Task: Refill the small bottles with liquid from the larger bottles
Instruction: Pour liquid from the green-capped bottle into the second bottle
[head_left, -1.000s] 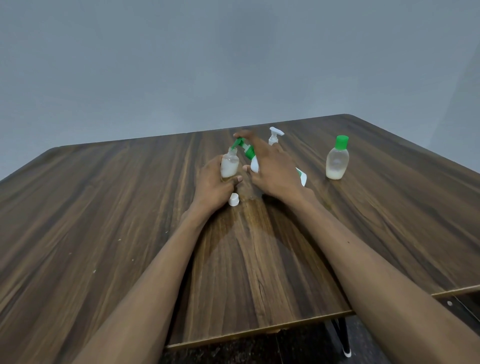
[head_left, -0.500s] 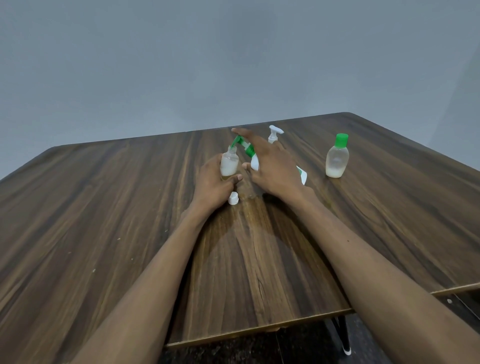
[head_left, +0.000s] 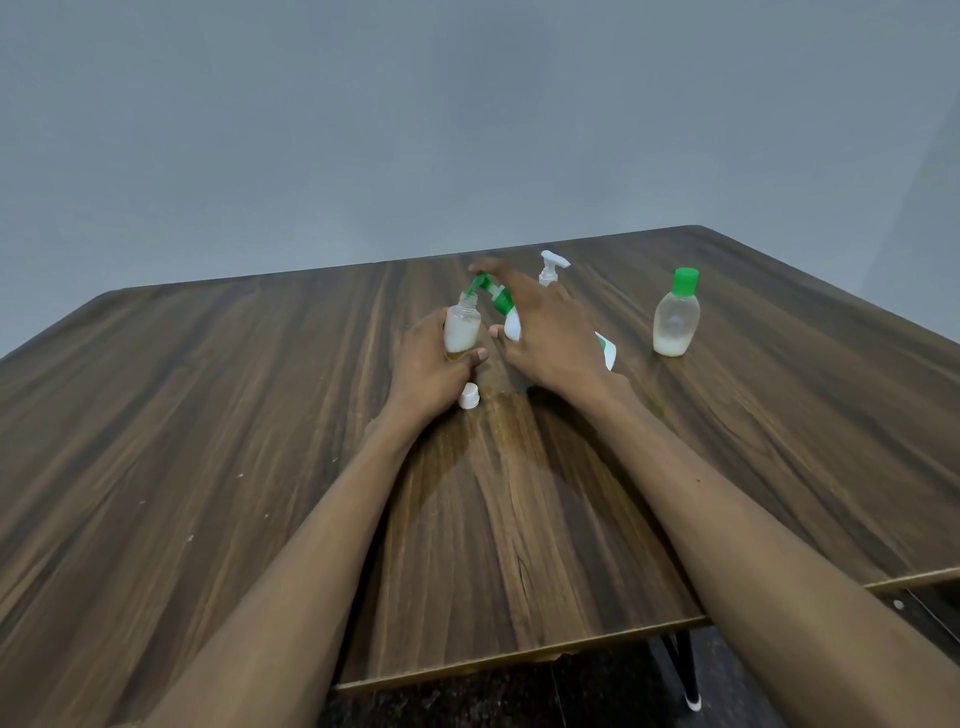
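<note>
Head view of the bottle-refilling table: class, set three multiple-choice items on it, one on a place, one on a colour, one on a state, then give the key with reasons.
1. Where does the loose white cap lie?
A. on the table by the left hand
B. on the small clear bottle
C. beside the far pump

2. What colour is the cap of the bottle standing apart at right?
A. white
B. green
C. blue

3. How is the small clear bottle in the left hand?
A. capped
B. lying flat
C. uncapped, upright

Key: A, it rests on the wood below that hand; B, its top is green; C, its neck is bare under the green nozzle held by the right hand.
</note>
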